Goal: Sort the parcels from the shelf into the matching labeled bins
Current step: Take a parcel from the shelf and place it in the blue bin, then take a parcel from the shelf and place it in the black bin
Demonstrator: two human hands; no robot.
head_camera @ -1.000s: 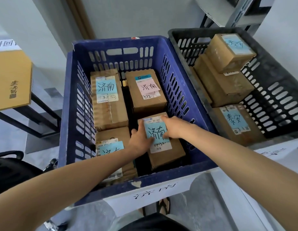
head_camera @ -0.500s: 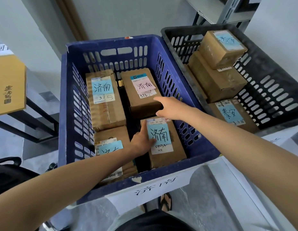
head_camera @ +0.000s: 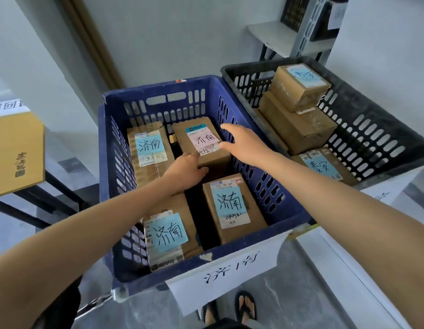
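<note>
A blue bin (head_camera: 158, 89) with a white paper label (head_camera: 227, 271) on its front holds several brown parcels. The near right parcel (head_camera: 232, 207) with a blue note lies free. My left hand (head_camera: 184, 170) touches the near edge of the far right parcel (head_camera: 201, 143), which carries a pink note. My right hand (head_camera: 241, 144) hovers with spread fingers over that parcel's right side. Two more parcels sit at the far left (head_camera: 146, 150) and the near left (head_camera: 168, 233).
A black bin (head_camera: 372, 108) to the right holds three parcels with blue notes. A yellow box (head_camera: 16, 150) sits on a black rack at the left. A metal shelf (head_camera: 301, 32) stands behind. My feet in sandals (head_camera: 230, 309) show below.
Both hands left the near right parcel and moved away from me to the far right parcel with the pink note. The camera view shifted so the bins sit lower and further right.
</note>
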